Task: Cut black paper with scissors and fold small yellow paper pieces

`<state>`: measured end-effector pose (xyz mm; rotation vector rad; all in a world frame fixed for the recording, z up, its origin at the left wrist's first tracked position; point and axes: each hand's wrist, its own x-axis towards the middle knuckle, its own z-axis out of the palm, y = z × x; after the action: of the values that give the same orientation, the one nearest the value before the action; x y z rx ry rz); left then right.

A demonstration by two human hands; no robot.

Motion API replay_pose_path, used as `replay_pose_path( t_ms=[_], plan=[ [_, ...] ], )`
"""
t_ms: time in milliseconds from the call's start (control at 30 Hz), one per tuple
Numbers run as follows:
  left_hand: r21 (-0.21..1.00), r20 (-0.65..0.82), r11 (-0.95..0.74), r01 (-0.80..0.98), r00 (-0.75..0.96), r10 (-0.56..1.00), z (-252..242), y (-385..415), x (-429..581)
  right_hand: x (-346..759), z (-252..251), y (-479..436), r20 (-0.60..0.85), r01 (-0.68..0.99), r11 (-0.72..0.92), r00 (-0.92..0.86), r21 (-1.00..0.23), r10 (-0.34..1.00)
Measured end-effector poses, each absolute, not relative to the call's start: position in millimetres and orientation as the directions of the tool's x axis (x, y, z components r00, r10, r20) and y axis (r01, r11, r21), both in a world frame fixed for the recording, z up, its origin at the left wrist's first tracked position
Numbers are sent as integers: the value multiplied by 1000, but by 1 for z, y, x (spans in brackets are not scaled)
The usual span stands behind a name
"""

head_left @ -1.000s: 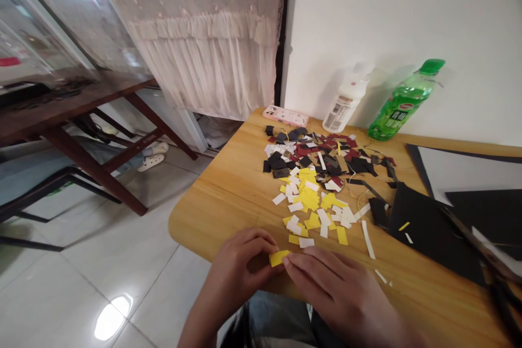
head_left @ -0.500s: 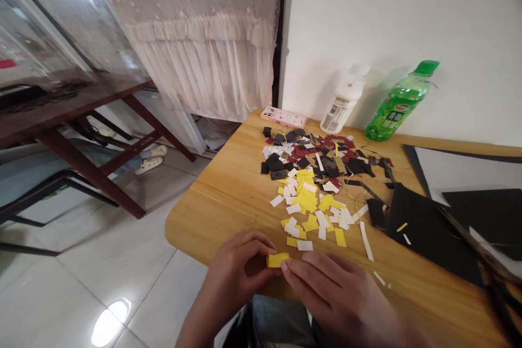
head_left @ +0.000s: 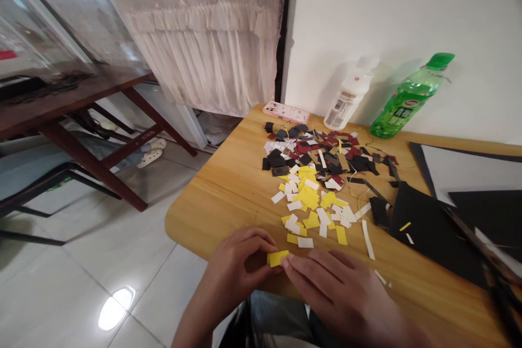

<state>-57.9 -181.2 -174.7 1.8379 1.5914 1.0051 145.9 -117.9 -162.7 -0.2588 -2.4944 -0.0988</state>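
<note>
Near the table's front edge, a small yellow paper piece [head_left: 278, 258] is pinched between my two hands. The fingertips of my left hand [head_left: 238, 266] grip its left end. My right hand [head_left: 338, 285] holds its right end with thumb and fingers pressed together; part of that grip is hidden. Just beyond lie cut yellow paper pieces [head_left: 309, 196] mixed with white paper pieces [head_left: 293, 224]. Further back is a heap of black paper pieces [head_left: 277, 159] and dark red scraps [head_left: 304, 148].
A pink phone [head_left: 286, 112], a white bottle [head_left: 346, 99] and a green drink bottle [head_left: 410, 100] stand along the wall side. To the right, dark scissors [head_left: 485, 253] lie over black paper sheets [head_left: 420, 228]. A darker table [head_left: 81, 95] and a seated person's leg are at left.
The yellow piece tilts slightly, its right end now a little higher, still between both hands. The view has shifted slightly; the heaps look the same.
</note>
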Motion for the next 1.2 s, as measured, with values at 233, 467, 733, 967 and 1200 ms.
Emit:
replay_pose_path(
  t_ms=[233,467,733,967,1200],
  plan=[
    [768,211,-203,607,59,976,-175,-180,-59,144,-164,-121,616,261,965,-761,8,201],
    [769,209,-203,606,62,976,-177,-183,-60,140,-167,-126,629,296,954,-734,-43,256],
    [738,234,-221,637,66,970,-175,-184,-59,141,-167,-131,576,289,956,-775,-43,260],
    [719,245,-236,654,79,966,-179,-184,-61,146,-160,-113,433,300,828,-739,-474,516],
    [729,189,-189,658,72,979,-175,-183,-59,139,-183,-93,328,620,603,-509,-502,796]
  ],
)
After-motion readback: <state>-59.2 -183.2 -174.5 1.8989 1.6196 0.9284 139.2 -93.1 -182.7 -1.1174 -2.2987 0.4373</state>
